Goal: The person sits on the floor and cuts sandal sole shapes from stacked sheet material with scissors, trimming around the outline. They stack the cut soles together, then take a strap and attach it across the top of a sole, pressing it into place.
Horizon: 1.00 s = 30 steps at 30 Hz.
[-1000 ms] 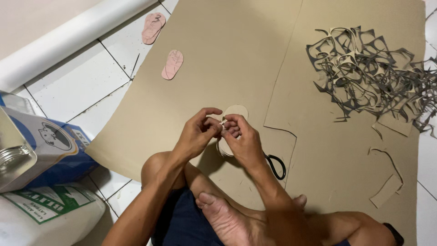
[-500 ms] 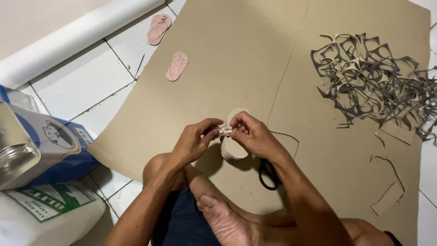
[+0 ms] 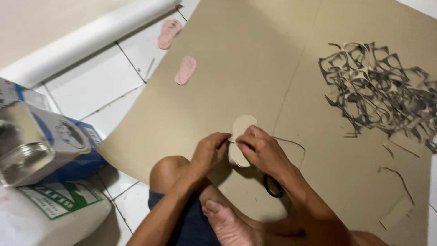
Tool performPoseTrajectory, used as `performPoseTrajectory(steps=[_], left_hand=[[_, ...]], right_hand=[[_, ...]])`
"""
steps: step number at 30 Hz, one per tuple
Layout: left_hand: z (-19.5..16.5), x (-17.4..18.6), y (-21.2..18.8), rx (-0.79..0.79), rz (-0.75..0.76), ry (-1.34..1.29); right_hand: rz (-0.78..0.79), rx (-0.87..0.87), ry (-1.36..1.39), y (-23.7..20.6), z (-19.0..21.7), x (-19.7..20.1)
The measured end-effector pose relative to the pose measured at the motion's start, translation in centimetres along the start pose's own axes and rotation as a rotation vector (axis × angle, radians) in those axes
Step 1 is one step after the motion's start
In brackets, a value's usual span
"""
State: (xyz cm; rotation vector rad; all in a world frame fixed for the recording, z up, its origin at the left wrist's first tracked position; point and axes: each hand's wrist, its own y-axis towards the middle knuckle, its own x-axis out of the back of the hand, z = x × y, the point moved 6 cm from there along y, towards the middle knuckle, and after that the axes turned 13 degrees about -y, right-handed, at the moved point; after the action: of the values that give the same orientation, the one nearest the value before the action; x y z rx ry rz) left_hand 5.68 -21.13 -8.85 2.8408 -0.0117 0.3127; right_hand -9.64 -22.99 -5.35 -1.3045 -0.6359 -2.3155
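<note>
Your left hand [image 3: 208, 152] and right hand [image 3: 261, 150] both pinch the stack of sole cutouts [image 3: 241, 139], held upright between them just above the cardboard [image 3: 255, 82]. The stack's rounded top rises above your fingers. Scissors [image 3: 273, 187] lie under your right wrist.

- Probably a home craft workshop, set up on a white tiled floor [image 3: 91, 91].
- Large brown cardboard sheet [image 3: 255, 59] spread out, heap of cut cardboard offcuts [image 3: 378, 86].
- Pink sole-shaped cutouts [image 3: 185, 70] lying nearby.
</note>
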Motion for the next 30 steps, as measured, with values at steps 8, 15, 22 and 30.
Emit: performPoseTrajectory(steps=[8,15,22,30], left_hand=[[-0.4,0.3,0.4,0.014,0.033,0.179],[2.0,1.9,0.8,0.343,0.133,0.041],[3.2,-1.0,1.3,0.609,0.013,-1.207],[5.1,-1.7,0.2,0.662,-0.079,-1.219]], right_hand=[[0.239,-0.133,-0.19,1.1,0.1,-1.8],[0.254,-0.077,-0.206,1.7,-1.1,-1.4],[0.229,-0.078,0.043,2.0,-1.2,-1.1],[0.105,0.096,-0.069,0.8,-2.1,-1.3]])
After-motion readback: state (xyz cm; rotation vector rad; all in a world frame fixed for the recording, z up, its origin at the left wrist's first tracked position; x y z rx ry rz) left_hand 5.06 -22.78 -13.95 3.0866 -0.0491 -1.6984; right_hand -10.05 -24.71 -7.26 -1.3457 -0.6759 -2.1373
